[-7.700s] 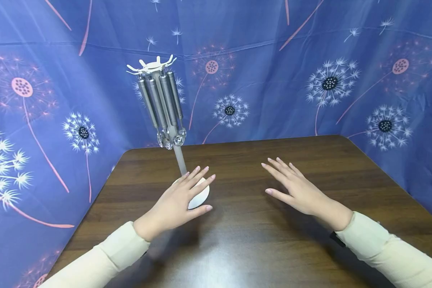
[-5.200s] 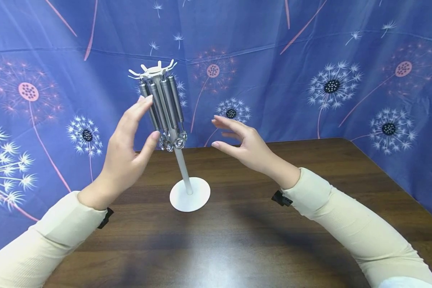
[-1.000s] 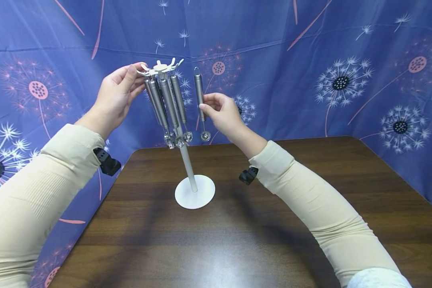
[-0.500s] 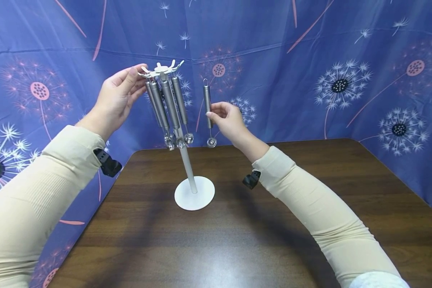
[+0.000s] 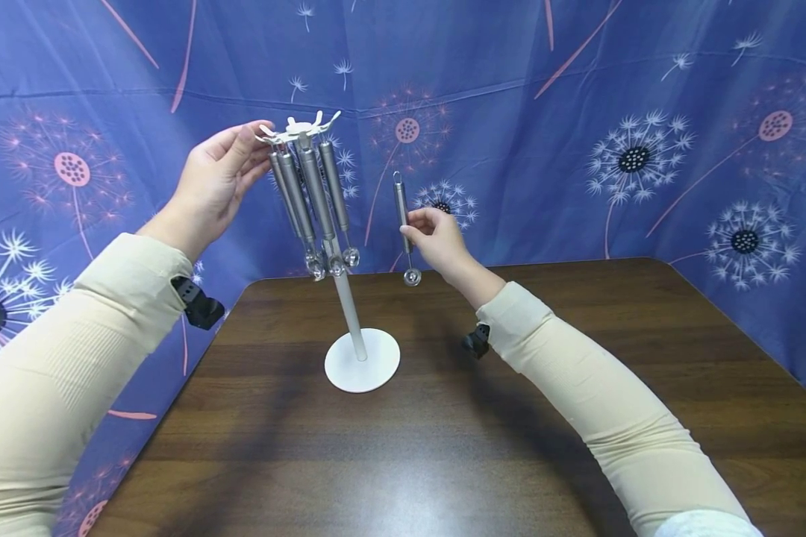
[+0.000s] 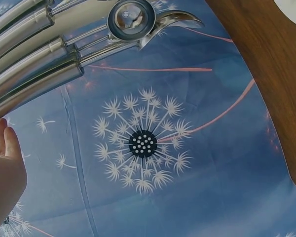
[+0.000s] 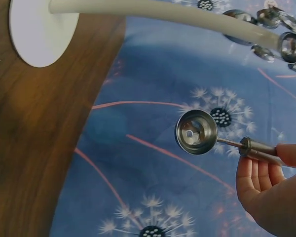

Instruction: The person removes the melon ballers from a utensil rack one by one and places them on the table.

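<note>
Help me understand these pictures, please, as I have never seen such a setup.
There is no robot, only a person working bare-handed. The wide view comes from a camera on the head; the two close views come from black cameras on the wrists. On the wooden table stands a white rack with metal utensils hanging from it. The left hand is at the rack's top, its grip unclear; the right hand holds one round-ended utensil by its handle, off the rack.

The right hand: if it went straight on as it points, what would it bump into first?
Likely the metal utensils hanging on the white stand; the utensil in the right hand would touch them first. Depth is unclear, so it could miss.
</note>
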`<state>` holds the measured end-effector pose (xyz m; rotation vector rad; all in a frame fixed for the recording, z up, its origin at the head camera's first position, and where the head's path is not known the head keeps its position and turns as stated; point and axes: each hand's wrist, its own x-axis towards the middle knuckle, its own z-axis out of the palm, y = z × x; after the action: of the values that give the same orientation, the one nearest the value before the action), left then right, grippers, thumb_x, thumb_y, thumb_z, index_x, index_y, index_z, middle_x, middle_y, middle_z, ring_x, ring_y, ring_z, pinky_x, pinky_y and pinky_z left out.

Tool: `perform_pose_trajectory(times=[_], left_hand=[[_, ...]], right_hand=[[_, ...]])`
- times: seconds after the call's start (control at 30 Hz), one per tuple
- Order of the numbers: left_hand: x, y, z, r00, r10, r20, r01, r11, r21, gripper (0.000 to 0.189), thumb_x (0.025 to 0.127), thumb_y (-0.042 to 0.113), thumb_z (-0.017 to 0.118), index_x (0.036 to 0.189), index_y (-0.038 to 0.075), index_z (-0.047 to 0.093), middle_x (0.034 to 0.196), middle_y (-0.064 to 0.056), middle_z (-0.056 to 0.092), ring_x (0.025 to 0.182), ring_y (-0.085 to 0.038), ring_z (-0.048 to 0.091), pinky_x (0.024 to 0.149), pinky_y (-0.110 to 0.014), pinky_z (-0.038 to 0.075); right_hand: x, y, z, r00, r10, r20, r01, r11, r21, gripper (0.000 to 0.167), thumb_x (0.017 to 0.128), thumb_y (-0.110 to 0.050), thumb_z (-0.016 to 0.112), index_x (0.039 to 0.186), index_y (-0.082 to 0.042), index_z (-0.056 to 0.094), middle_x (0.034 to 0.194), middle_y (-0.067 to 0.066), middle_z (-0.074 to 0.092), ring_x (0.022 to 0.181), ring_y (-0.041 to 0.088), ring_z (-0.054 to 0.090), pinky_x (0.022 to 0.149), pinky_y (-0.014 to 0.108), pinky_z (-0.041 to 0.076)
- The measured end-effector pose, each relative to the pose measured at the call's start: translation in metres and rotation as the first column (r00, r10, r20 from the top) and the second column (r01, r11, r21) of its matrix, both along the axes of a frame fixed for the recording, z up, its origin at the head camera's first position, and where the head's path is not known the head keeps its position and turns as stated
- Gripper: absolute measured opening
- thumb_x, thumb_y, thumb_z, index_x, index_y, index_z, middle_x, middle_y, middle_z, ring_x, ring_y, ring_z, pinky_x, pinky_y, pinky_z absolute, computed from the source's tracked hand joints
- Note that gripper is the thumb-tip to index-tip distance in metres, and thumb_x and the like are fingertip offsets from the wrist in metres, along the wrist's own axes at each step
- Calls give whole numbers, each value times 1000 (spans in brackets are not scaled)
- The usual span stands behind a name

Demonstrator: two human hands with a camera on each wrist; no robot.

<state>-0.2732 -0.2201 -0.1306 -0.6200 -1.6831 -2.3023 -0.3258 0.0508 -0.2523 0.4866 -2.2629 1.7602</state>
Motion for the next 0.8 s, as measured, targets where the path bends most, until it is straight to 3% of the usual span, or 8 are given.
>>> perform_pose_trajectory(times=[0.13, 0.37, 0.57, 0.7, 0.8], left_hand=[[1, -1, 0, 1000, 4, 0, -4, 1000, 2, 23, 90, 17, 65, 104, 0, 67, 102, -8, 70, 98, -16, 66, 90, -22, 55], [3, 0, 4, 1000, -7, 7, 7, 1000, -11, 27, 89, 17, 66, 110, 0, 67, 105, -8, 70, 104, -18, 65, 93, -22, 54], [3, 0, 5, 1000, -1, 20, 2, 1000, -18, 29, 90, 17, 66, 112, -1, 67, 106, -8, 70, 106, -19, 64, 94, -22, 54], [3, 0, 4, 1000, 0, 15, 1, 1000, -13, 27, 89, 17, 67, 109, 0, 68, 104, -9, 70, 102, -18, 65, 93, -22, 54], [3, 1, 4, 1000, 8, 9, -7, 1000, -22, 26, 89, 18, 67, 108, 0, 68, 103, -8, 71, 102, -18, 65, 93, -22, 54]], right_hand=[[-3, 2, -7, 1000, -19, 24, 19, 1000, 24, 28, 93, -11, 64, 117, 3, 62, 104, 13, 63, 87, 15, 58, 70, 18, 49], [-7, 5, -17, 996, -21, 84, 20, 1000, 8, 27, 94, -10, 63, 117, 4, 61, 105, 14, 62, 87, 15, 59, 87, 35, 57], [-6, 8, -23, 993, -35, 112, 33, 999, 25, 26, 93, -9, 64, 115, 6, 61, 105, 17, 63, 83, 12, 57, 86, 33, 57], [-5, 9, -31, 990, -35, 135, 30, 999, 37, 27, 93, -9, 64, 115, 6, 61, 105, 17, 64, 82, 12, 57, 90, 40, 57], [-4, 11, -36, 987, -33, 154, 26, 999, 46, 26, 93, -9, 64, 114, 6, 61, 104, 17, 64, 82, 14, 58, 86, 35, 58]])
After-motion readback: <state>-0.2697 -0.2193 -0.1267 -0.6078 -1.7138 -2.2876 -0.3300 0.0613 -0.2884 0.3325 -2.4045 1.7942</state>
